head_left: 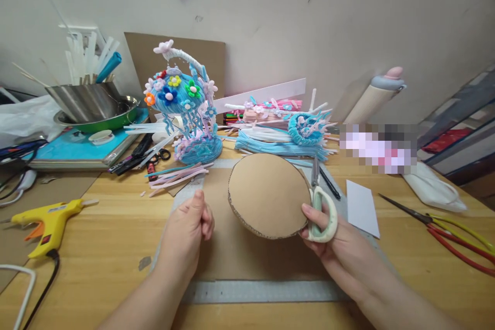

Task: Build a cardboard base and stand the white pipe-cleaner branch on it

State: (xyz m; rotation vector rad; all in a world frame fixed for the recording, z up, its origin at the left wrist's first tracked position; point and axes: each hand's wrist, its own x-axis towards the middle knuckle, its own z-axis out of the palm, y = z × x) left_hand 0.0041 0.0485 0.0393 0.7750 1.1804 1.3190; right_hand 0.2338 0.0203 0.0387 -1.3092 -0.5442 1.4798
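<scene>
A round cardboard disc [268, 196] is held above the middle of the surface [104, 247], its right rim clamped between the thumb and fingers of the right hand [334, 242]. Pale green scissors [332, 219] are carried by the same hand, their handle around the thumb and their blades pointed toward the far edge. The left hand [191, 229] is raised beside the disc, apart from it, with its fingers curled together and the thumb laid against them. Beneath both hands, a brown cardboard sheet [247, 265] is laid on a grey mat [266, 293]. Toward the far edge, a blue flowered ornament [176, 100] is stood upright, and bundles of blue pipe cleaners [263, 148] are piled to its right. A yellow glue gun [52, 221] is placed toward the left edge; red-and-yellow-handled shears [429, 220] are laid toward the right edge, past a white card [361, 209].
</scene>
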